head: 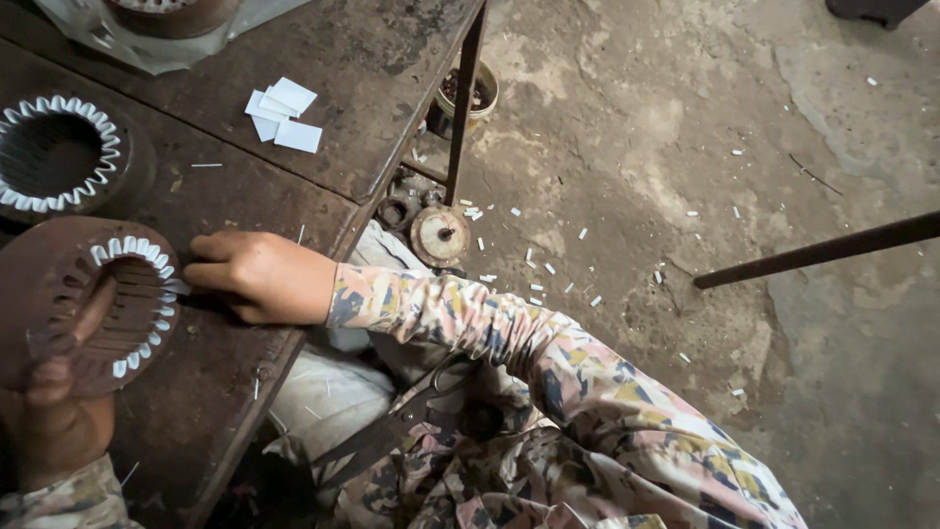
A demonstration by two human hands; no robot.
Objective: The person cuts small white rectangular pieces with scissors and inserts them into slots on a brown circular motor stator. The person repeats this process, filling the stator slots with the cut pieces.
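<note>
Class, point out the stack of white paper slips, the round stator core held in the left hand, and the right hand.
White paper slips (282,113), head view, middle of stack.
Stator core (59,269), head view, brown face.
Right hand (264,276), head view, back of hand.

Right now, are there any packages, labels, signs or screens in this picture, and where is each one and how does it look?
No signs, screens or printed labels show.
Small blank white paper rectangles: a loose pile on the dark wooden table, top centre.
Clear plastic wrapping: crumpled under a round brown metal part, table's top left edge.
Round tin: on the floor beside the table leg, pale rim, dark contents.
</note>
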